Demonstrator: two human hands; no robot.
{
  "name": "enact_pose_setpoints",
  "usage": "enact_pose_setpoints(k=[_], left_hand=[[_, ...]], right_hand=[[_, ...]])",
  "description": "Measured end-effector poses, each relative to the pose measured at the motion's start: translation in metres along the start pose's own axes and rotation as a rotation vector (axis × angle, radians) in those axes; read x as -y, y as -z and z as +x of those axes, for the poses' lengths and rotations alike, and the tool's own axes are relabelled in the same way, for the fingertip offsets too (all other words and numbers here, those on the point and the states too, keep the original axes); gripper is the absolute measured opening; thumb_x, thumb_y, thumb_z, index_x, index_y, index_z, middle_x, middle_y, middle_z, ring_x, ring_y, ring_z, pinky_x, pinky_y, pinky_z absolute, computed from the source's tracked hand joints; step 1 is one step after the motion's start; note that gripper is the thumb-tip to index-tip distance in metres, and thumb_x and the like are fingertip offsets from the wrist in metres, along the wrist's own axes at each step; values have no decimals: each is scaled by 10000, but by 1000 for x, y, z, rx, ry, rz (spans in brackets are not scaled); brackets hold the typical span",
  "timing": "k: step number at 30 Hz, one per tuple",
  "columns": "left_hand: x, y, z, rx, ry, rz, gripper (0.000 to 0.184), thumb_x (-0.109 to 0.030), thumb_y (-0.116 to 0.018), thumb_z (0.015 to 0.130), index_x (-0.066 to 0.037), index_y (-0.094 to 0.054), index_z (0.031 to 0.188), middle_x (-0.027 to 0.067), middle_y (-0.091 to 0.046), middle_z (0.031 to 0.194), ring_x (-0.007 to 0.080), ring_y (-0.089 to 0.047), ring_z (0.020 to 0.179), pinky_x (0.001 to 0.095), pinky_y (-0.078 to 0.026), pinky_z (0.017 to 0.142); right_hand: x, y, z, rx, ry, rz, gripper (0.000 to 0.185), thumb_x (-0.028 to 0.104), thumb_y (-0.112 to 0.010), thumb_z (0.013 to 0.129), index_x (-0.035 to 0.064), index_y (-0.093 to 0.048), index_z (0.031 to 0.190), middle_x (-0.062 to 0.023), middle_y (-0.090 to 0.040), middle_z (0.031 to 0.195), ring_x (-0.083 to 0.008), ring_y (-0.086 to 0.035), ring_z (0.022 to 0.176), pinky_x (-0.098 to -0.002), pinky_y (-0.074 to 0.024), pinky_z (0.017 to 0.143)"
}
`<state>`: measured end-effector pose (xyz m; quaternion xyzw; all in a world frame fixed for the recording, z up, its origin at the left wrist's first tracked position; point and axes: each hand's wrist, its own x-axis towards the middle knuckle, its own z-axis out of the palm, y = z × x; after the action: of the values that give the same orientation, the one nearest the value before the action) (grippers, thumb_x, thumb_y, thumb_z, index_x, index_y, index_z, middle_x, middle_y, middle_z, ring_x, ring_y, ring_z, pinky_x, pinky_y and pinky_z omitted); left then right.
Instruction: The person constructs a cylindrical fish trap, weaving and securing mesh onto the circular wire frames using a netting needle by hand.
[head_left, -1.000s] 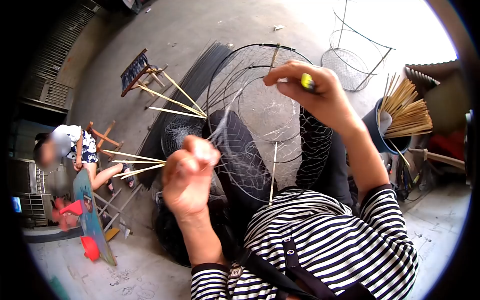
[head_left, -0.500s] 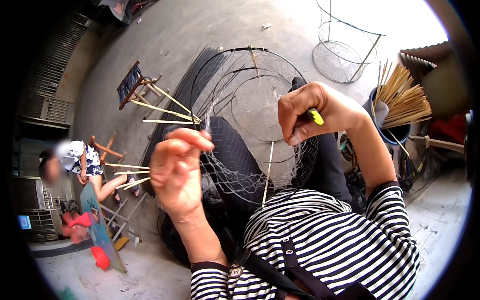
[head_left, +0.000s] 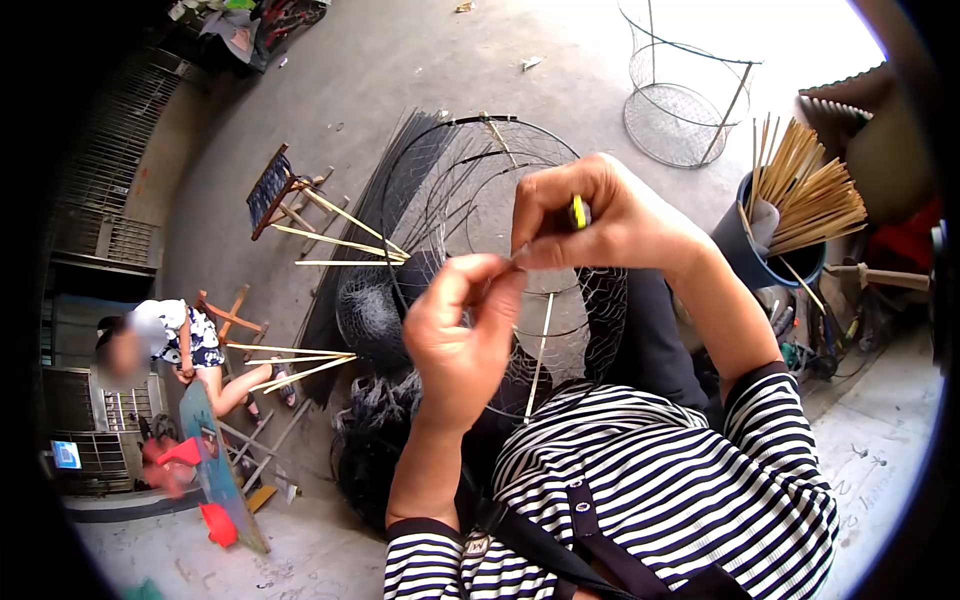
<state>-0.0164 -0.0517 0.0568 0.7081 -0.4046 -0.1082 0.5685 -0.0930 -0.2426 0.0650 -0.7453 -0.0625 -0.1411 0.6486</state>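
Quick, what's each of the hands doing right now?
Left hand: pinched closed; what it holds, if anything, is too small to tell.
Right hand: closed, holding a yellow thing.

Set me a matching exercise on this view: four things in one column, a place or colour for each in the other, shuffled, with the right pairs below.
Things
1. Hoop-framed net
2. Yellow-ended object
3. Bundle of thin sticks
4. Striped shirt

Places and colours
A. Standing in a blue bucket
B. Black and white
C. Seen across the person's dark-clad legs
D. In the person's right hand

Right pairs: 1-C, 2-D, 3-A, 4-B
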Motion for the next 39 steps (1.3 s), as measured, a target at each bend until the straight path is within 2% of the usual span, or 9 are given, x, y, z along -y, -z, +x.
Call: enact_pose_setpoints(k=[2, 10, 13, 17, 18, 24, 25, 27, 39], left_hand=[[-11, 9, 5, -78, 11, -98, 68, -57, -650, 916, -1, -616, 933, 43, -657, 813, 64, -546, 641, 190, -446, 593], [-15, 30, 15, -106, 27, -247, 77, -72, -642, 930, -4, -616, 905, 15, -624, 752, 40, -505, 607, 168, -404, 559], [-13, 37, 17, -111, 44, -268, 113, -114, -628, 946, -7, -619, 908, 8, -605, 718, 43, -492, 576, 168, -371, 518], [-9, 45, 19, -106, 120, -362, 180, -180, -598, 968, -9, -619, 918, 21, -596, 730, 58, -475, 543, 178, -337, 480], [-7, 48, 19, -89, 152, -426, 191, -192, -588, 973, -11, -615, 921, 25, -590, 742, 62, -470, 545, 183, -339, 483], [0, 57, 20, -19, 318, -774, 263, -231, -535, 998, 14, -625, 968, 56, -594, 778, 91, -475, 560, 201, -359, 503], [-1, 57, 20, -16, 336, -815, 274, -233, -534, 999, 23, -630, 976, 64, -606, 781, 96, -481, 561, 204, -367, 508], [2, 58, 19, -18, 347, -804, 268, -216, -517, 1001, 23, -632, 1040, 58, -588, 786, 95, -471, 573, 203, -359, 506], [5, 51, 12, -2, 377, -727, 319, -62, -637, 884, 68, -600, 1174, 32, -595, 783, 77, -497, 602, 194, -372, 542]], right_hand=[[0, 2, 2, -18, -47, -49, 97, 59, -775, 785, 21, -691, 818, 29, -616, 721, -43, -530, 655, -211, -430, 608], [2, -26, 22, 6, 115, -157, 131, 97, -780, 797, 24, -691, 858, -6, -660, 769, -79, -600, 737, -240, -492, 696], [0, -32, 30, -84, 46, 58, 107, 79, -761, 817, 12, -687, 856, 6, -660, 774, -76, -593, 738, -244, -492, 701], [-6, -42, 34, -103, -23, 283, 126, 131, -732, 858, 16, -689, 830, 25, -614, 723, -53, -542, 679, -225, -439, 619], [-5, -44, 34, -111, -64, 300, 144, 174, -726, 871, 41, -689, 828, 45, -571, 685, -30, -491, 630, -205, -382, 560], [-8, -54, 35, -146, -140, 337, 142, 186, -708, 891, 60, -672, 834, 88, -501, 647, -9, -405, 571, -190, -306, 504], [-9, -54, 35, -149, -149, 334, 152, 194, -712, 886, 51, -673, 848, 71, -522, 651, -20, -431, 575, -201, -334, 510], [-10, -55, 36, -155, -167, 328, 182, 210, -721, 876, 33, -676, 876, 39, -563, 658, -42, -481, 584, -221, -390, 524], [-29, -71, 38, -325, -114, 569, 156, 201, -659, 927, 46, -667, 909, 73, -535, 661, 1, -438, 568, -178, -335, 488]])
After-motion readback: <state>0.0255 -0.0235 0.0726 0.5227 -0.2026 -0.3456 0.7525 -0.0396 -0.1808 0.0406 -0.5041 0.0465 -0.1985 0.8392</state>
